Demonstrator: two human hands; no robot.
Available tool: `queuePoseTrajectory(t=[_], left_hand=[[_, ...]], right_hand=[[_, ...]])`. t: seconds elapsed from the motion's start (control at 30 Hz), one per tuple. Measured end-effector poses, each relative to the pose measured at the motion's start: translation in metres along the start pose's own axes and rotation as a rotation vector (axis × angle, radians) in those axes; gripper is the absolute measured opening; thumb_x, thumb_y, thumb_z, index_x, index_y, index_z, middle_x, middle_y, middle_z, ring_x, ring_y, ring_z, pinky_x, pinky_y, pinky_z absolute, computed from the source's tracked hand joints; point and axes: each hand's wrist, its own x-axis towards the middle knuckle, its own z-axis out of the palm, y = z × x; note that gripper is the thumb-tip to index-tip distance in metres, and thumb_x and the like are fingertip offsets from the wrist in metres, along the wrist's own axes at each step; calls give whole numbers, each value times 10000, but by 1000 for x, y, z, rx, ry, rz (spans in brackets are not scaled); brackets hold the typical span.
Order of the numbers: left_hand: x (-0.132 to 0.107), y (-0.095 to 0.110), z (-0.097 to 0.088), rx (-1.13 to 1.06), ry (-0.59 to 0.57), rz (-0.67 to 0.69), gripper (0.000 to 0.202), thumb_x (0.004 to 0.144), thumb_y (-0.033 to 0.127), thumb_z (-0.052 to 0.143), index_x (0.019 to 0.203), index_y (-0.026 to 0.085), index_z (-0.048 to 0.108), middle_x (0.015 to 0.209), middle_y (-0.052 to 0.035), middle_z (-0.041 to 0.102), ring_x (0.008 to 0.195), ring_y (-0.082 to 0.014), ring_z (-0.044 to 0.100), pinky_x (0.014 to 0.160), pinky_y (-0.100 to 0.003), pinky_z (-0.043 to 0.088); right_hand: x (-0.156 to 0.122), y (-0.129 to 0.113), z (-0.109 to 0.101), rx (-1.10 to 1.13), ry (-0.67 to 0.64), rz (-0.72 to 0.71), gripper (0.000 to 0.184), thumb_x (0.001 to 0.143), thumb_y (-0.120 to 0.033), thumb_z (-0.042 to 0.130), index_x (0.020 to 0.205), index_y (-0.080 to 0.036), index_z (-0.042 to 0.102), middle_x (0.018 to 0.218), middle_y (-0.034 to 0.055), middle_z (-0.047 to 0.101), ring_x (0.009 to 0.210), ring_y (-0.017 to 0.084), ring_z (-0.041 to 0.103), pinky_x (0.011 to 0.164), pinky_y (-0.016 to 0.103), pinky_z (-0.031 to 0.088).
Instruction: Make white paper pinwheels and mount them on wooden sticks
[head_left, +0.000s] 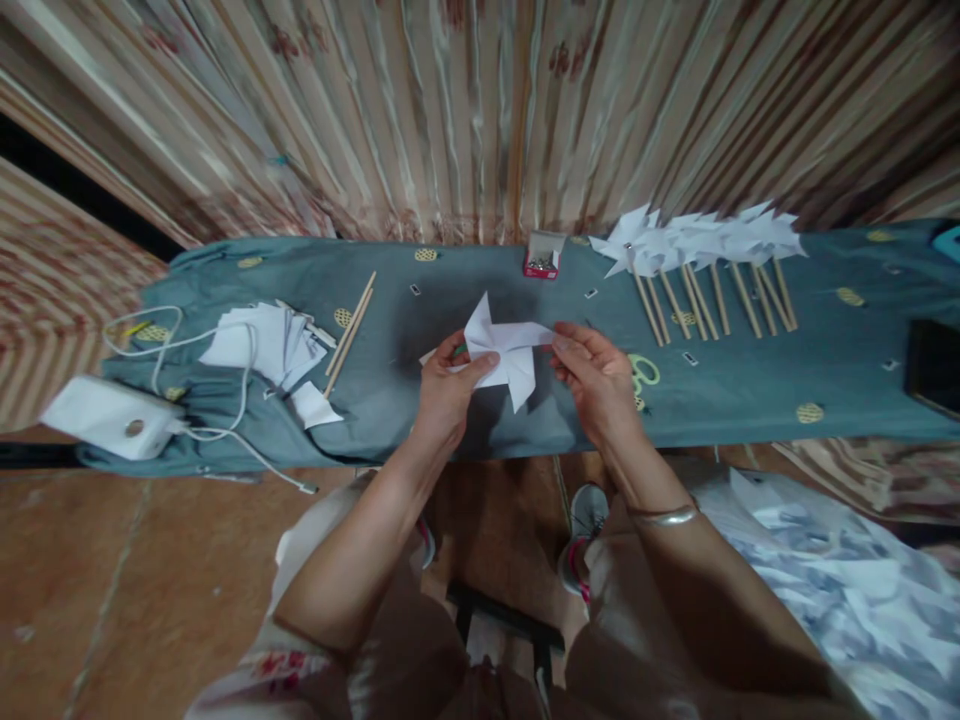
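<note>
A white folded paper pinwheel (514, 345) is held up above the cloth-covered bench, between my two hands. My left hand (450, 385) grips it from the left, thumb pressed near its centre and fingers behind. At the tip of its right blade, my right hand (596, 375) pinches the paper between thumb and fingers. No stick shows on this pinwheel. Just beyond my right hand lies a pair of scissors with pale green handles (645, 371), partly hidden by the hand. A small red-and-white box (541, 262) of metal pins stands open behind the pinwheel.
Finished pinwheels on sticks (697, 242) lie in a row at the right. At the left are loose wooden sticks (349, 330), a fanned stack of white paper (270, 345), and a white power bank (112, 418) with cables. Cut paper (847, 590) fills a bag at lower right.
</note>
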Motion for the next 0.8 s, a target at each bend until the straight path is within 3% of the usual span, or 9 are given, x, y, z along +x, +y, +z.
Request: queuePoseTrajectory(t=[0.5, 0.63, 0.8], left_hand=[[0, 14, -15, -16, 69, 13, 553, 446, 221, 889, 950, 157, 673, 758, 10, 735, 645, -129, 655, 685, -271, 511], [0, 17, -19, -18, 108, 16, 562, 415, 216, 900, 927, 158, 677, 733, 16, 733, 638, -126, 651, 686, -269, 508], [1, 21, -21, -25, 101, 20, 535, 414, 212, 905, 899, 156, 688, 746, 8, 735, 658, -128, 658, 706, -267, 512]], right_hand=[[14, 7, -7, -64, 68, -42, 449, 571, -484, 839, 882, -196, 692, 718, 9, 725, 583, 103, 571, 517, 231, 403], [16, 13, -10, -111, 58, -72, 383, 606, -447, 807, 879, -200, 703, 721, 15, 736, 592, 113, 590, 546, 242, 434], [24, 23, -14, -322, 21, -186, 259, 689, -417, 720, 842, -207, 713, 720, 27, 749, 657, 158, 652, 638, 289, 500]])
